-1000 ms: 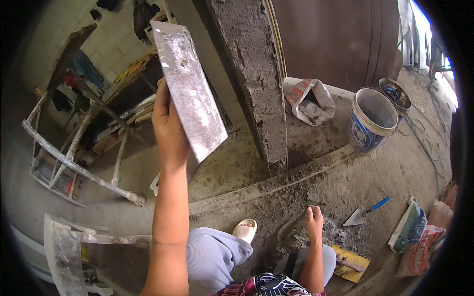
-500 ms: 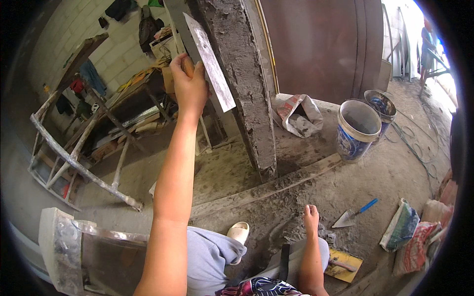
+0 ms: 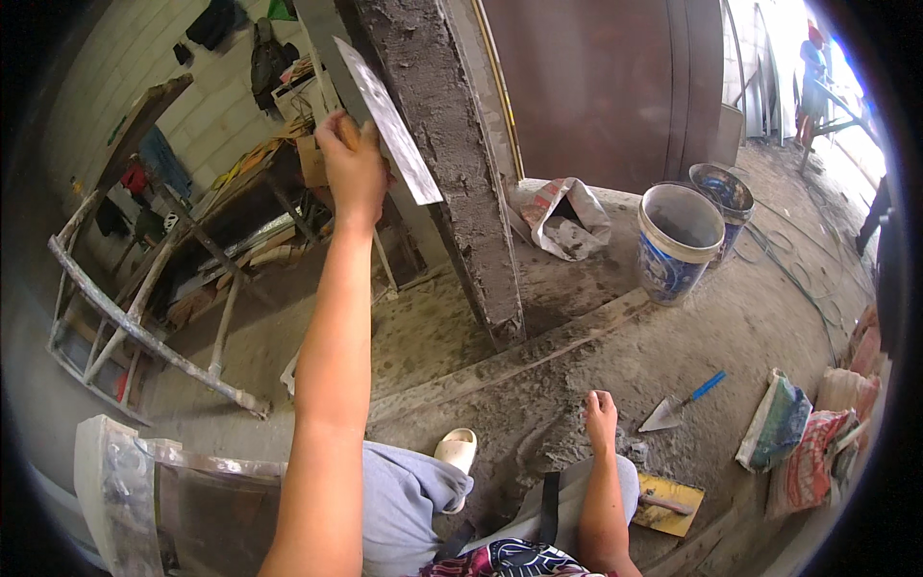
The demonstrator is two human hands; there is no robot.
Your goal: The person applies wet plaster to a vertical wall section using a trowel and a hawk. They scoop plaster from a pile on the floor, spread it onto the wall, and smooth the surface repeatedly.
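Here's the steel trowel (image 3: 389,125), blade just right of the left hand (image 3: 356,183), that grip wrapped around the wooden handle (image 3: 348,133); long axis steep, top leaning left. Right beyond the blade, the mortar-coated column (image 3: 444,125); contact, can't tell. The right hand (image 3: 601,415), lower and farther off, curls, hold unclear.

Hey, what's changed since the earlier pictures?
The left hand turned the steel trowel from broadside to nearly edge-on, moving it up and rightward toward the column. Nothing was grabbed or released. The right hand stays by the knee; blue-handled trowel and blue bucket stayed put.
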